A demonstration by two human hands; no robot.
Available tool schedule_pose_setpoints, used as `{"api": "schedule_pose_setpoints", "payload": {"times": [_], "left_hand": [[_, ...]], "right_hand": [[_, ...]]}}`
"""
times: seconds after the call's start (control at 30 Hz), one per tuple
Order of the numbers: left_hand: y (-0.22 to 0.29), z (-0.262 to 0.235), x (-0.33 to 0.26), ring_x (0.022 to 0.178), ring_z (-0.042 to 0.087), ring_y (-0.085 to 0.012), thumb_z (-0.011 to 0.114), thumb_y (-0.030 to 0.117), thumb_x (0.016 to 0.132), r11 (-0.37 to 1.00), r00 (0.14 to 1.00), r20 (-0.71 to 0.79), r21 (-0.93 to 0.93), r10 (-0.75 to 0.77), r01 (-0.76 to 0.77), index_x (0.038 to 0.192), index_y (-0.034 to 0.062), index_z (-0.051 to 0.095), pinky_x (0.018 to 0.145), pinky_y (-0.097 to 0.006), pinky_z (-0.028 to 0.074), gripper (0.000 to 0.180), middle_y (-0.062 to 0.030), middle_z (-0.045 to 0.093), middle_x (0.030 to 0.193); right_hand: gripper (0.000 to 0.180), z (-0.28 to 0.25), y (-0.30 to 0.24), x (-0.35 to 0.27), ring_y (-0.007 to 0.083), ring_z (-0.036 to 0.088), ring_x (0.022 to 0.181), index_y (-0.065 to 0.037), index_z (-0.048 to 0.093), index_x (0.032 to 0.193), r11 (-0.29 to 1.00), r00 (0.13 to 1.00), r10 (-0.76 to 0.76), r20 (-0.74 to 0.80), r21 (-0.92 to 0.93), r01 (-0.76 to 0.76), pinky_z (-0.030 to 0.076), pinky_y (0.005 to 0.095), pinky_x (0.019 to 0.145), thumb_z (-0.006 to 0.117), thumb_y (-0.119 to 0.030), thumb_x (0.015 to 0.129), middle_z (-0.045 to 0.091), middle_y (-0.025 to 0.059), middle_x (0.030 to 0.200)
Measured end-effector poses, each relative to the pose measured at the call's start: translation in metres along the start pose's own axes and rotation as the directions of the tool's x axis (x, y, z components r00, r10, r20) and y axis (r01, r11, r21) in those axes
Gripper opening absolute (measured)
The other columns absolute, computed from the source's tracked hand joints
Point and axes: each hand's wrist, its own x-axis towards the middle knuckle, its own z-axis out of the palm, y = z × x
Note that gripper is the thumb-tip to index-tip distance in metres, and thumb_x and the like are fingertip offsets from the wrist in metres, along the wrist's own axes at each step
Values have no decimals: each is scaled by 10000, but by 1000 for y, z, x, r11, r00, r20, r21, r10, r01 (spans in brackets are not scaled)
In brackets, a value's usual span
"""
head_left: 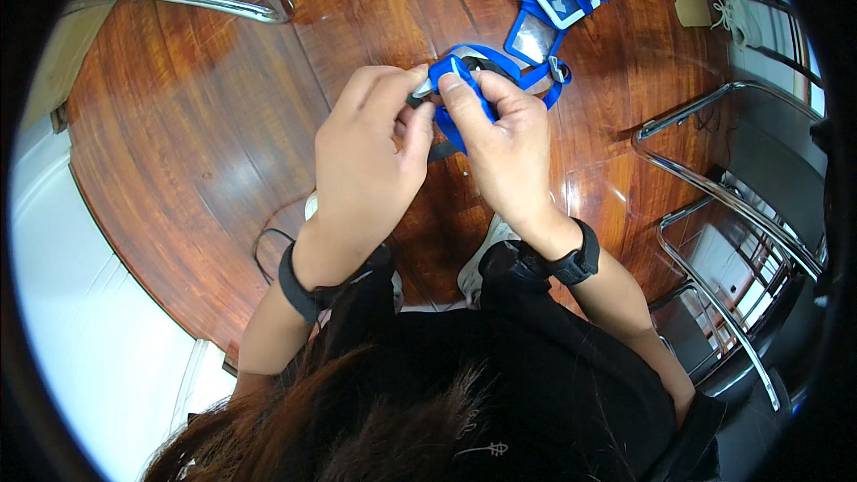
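Note:
My left hand (370,129) is closed, its fingertips pinching a small silver-and-dark piece, perhaps a clip, at the end of a blue lanyard (449,65). Fingers wrapped and thumb pressed on top, my right hand (504,134) grips the lanyard's blue strap. The two hands almost meet. My fingers partly hide the piece between them. Just beyond my right hand, a loop of blue strap with a metal buckle (555,70) curves out. Farther off lie a blue-framed badge holder (534,38) and a white-framed badge holder (560,2) with a blue strap around it.
Brown wooden flooring (178,125) spreads below my hands. A chrome chair leg (268,11) stands at the far left. On the right are black chairs with chrome frames (705,174) and a white shoe (734,2). My own shoe (486,254) shows below my wrists.

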Motion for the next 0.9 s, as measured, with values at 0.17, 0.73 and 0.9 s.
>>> {"api": "schedule_pose_setpoints", "payload": {"times": [0.17,0.73,0.9], "left_hand": [[-11,-23,16,732,631,-112,616,97,915,660,839,417,-525,-349,536,1093,-32,641,688,-231,525,221,-68,663,877],[-8,-3,3,702,619,-103,637,28,877,886,965,68,-383,-253,259,1003,-14,645,651,-229,502,133,-50,637,823],[-12,10,-1,678,607,-223,674,3,805,988,980,-148,102,129,-115,943,45,659,593,-306,484,145,-92,552,798]], "right_hand": [[264,-12,7,7,54,429,589,0,681,887,999,982,1,187,51,-11,369,254,526,590,-241,946,526,7,606],[288,1,13,1,79,481,511,-2,653,835,980,966,100,239,145,-137,389,251,499,531,-215,987,570,60,595],[285,5,11,-3,73,447,528,10,643,849,950,961,159,229,228,-211,377,263,497,539,-217,983,533,56,585]]}}
